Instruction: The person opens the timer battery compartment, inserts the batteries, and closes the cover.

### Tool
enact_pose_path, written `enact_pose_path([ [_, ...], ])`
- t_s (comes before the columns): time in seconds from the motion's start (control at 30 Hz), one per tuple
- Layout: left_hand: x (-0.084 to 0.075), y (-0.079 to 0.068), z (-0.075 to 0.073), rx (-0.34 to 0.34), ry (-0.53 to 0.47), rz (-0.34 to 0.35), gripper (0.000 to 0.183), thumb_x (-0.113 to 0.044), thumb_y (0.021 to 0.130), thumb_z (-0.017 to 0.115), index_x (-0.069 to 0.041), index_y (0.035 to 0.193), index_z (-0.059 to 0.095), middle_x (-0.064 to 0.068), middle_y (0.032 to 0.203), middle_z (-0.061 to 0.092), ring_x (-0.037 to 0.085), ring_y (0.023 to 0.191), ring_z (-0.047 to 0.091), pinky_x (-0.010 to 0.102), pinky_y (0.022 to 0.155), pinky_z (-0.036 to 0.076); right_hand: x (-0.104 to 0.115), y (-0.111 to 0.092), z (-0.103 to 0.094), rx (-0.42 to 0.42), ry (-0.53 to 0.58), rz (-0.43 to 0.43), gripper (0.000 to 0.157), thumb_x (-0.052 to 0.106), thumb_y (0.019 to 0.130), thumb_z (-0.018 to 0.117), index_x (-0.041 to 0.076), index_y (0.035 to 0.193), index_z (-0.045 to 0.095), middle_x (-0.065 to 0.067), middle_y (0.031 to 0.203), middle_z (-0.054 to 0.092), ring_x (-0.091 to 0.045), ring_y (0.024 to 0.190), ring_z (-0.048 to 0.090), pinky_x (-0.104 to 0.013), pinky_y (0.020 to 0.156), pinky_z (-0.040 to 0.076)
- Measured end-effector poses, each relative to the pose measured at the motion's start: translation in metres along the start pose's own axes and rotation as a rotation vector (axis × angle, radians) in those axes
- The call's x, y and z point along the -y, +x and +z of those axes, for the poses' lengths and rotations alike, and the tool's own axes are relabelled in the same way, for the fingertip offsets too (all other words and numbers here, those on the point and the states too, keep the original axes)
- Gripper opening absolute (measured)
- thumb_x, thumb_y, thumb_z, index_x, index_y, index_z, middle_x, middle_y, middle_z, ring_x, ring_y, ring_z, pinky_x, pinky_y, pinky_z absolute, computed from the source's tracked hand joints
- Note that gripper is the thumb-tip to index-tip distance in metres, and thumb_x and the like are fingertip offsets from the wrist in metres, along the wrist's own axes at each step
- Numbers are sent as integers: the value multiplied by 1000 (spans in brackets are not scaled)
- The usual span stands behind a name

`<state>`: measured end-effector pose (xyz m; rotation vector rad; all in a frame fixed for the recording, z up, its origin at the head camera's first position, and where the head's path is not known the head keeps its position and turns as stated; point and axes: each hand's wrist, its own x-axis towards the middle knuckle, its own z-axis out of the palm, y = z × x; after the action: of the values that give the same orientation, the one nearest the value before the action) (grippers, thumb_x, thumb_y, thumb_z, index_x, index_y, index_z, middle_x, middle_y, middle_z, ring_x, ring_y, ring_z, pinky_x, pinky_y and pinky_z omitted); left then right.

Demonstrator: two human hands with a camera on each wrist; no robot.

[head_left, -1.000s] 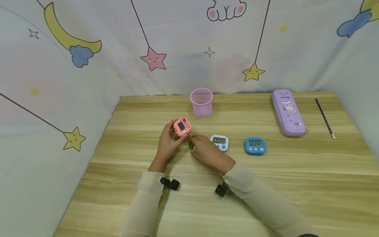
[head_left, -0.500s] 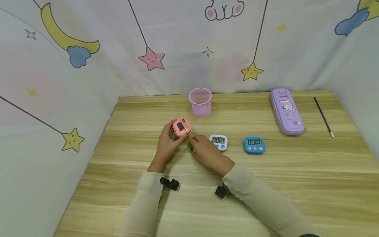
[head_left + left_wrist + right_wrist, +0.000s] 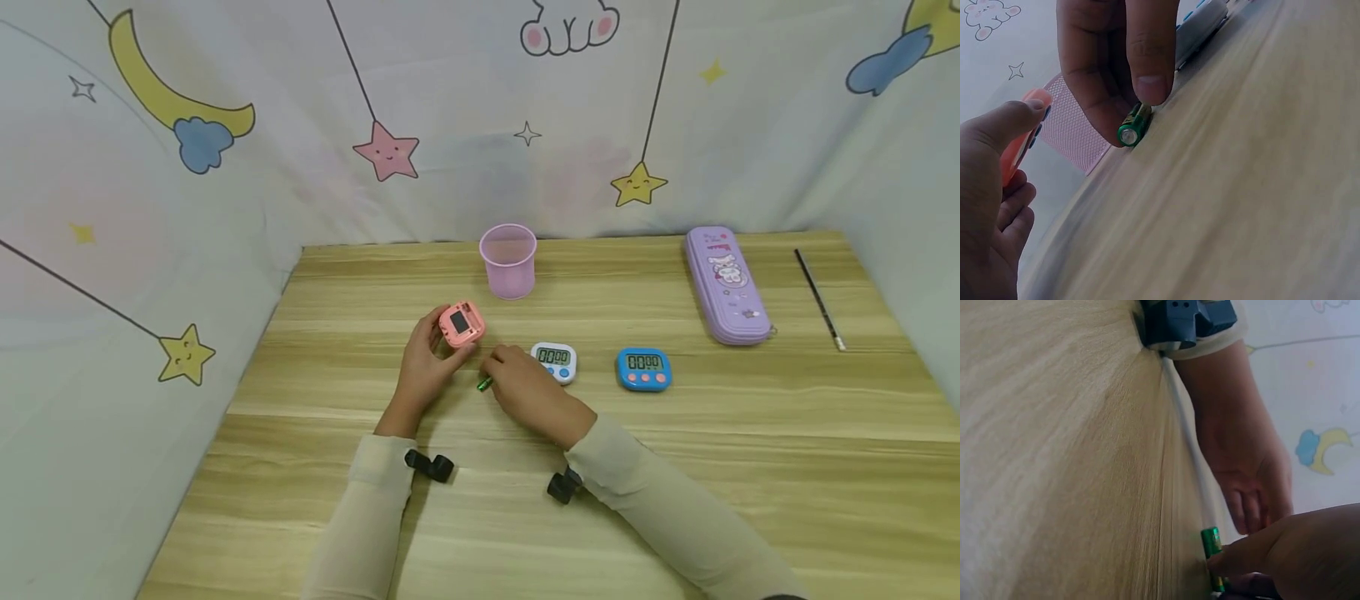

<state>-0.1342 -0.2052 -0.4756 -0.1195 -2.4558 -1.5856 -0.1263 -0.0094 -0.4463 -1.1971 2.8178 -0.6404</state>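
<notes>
In the head view my left hand (image 3: 424,360) holds a pink digital timer (image 3: 462,325) above the table, its back turned up with the battery compartment uncovered. Between thumb and fingers, my right hand (image 3: 531,390) pinches a green battery (image 3: 485,384) just right of and below the timer. From the left wrist, the battery (image 3: 1134,127) shows its flat metal end, low over the tabletop or touching it; I cannot tell which. The left thumb presses on the timer's edge there. In the right wrist view the fingers cover part of the battery (image 3: 1212,542).
Close behind the right hand lies a white timer (image 3: 555,363), with a blue timer (image 3: 644,370) to its right. A pink mesh cup (image 3: 510,262) stands at the back. Further right are a purple pencil case (image 3: 727,285) and a pencil (image 3: 820,299).
My right hand has shifted slightly toward me, and the battery in it has turned so that its end points down and left. The left hand keeps the pink timer nearly still.
</notes>
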Motion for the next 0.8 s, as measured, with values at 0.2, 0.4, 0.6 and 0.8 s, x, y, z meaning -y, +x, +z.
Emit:
enact_pose_path([
  [0.2,0,0,0,5,7,-5,80,-31,82,80,-10,147,38,8,143,43,21,134,42,30,111,35,1,-1,-1,2,-21,-12,14,4,89,63,10,99,71,-2,94,58,-21,88,56,-33,78,49],
  [0.4,0,0,0,6,14,-1,80,-30,82,80,-9,146,39,9,143,44,22,135,42,30,111,35,1,0,0,7,-35,-24,12,4,89,64,10,97,71,-2,92,59,-21,87,56,-33,78,49],
  [0.6,0,0,0,0,9,0,79,-29,81,81,-10,146,40,8,142,44,21,135,41,30,111,34,0,1,3,14,-61,-33,10,9,90,65,13,98,70,-1,91,59,-20,85,56,-33,76,48],
  [0.8,0,-1,0,4,12,3,79,-31,81,81,-12,146,40,8,142,45,21,135,41,31,111,34,2,-1,-1,36,-51,-55,10,11,89,66,13,98,70,-1,91,61,-21,84,58,-35,73,49],
])
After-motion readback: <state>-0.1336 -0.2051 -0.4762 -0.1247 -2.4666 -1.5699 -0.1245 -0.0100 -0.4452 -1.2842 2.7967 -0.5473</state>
